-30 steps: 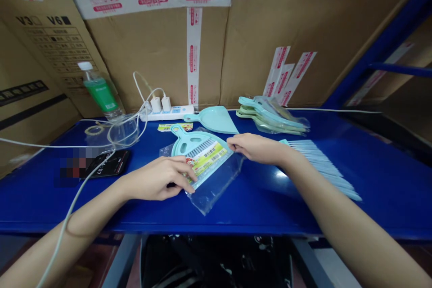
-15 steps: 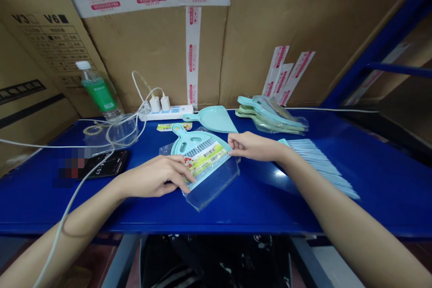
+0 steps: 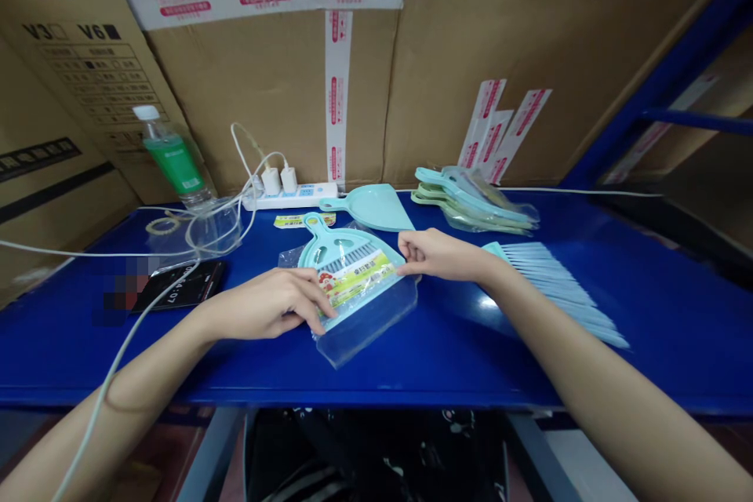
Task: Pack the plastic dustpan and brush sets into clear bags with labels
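A light-blue dustpan point(image 3: 346, 238) with a small brush and a yellow-green label card point(image 3: 358, 274) lies partly in a clear plastic bag point(image 3: 370, 327), in the middle of the table. The bag's loose end spreads toward the front edge. My left hand point(image 3: 282, 302) grips the lower left side of the dustpan set, fingers on top. My right hand point(image 3: 438, 253) is closed in a pinch at its right corner; the bag edge there is partly hidden by the fingers. Beside my right forearm lies a loose blue brush point(image 3: 558, 286), its handle mostly covered.
Behind lie another blue dustpan point(image 3: 380, 206), a loose label card point(image 3: 297, 220) and a power strip point(image 3: 314, 194) with chargers. Bagged dustpan sets point(image 3: 476, 202) are stacked at back right. A bottle point(image 3: 175, 161), white cables and a phone point(image 3: 182, 285) are on the left.
The label card and the bag's loose end have shifted slightly left, and my left hand has moved slightly left with them. My right hand stays at the corner.
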Motion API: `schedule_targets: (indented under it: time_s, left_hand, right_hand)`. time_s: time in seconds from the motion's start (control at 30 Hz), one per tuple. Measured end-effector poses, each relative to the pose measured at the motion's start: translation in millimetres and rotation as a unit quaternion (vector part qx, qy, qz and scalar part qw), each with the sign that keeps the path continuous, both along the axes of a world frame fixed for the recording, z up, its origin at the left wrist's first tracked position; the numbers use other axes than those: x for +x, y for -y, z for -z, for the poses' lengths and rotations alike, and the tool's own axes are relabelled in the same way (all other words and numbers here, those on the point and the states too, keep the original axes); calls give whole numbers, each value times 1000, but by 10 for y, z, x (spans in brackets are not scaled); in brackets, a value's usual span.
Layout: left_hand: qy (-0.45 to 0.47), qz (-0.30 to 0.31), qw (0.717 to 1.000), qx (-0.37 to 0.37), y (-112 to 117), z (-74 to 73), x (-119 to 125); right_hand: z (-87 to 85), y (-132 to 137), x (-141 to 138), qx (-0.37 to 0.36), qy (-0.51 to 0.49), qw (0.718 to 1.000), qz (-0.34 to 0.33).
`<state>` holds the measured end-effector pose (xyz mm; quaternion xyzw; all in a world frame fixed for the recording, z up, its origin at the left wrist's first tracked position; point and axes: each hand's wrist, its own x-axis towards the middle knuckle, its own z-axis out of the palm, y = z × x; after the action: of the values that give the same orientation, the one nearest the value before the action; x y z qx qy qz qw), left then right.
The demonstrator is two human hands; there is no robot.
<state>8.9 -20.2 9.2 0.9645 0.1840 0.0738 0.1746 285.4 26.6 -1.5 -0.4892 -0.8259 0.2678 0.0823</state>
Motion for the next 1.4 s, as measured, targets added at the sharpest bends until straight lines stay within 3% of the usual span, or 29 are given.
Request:
schedule_targets:
  time_s: [0.47, 0.93, 1.0, 1.2, 1.4]
  left_hand:
    - [21, -32, 999, -16, -15, 39, -5]
    - [-11, -71, 997, 27, 57, -4, 33]
    - [-12, -85, 995, 42, 68, 35, 57]
    - [-14, -76, 994, 82, 59, 164, 97]
    - [-11, -62, 995, 81, 57, 163, 91]
  right_hand:
    - [-15, 51, 14, -33, 30, 999, -10]
    - [-93, 87, 23, -66, 28, 994, -83]
    - [-72, 71, 12, -61, -3, 996, -69]
    - [79, 38, -124, -29, -95, 992, 80]
    - [78, 10, -113, -118, -126, 983, 62]
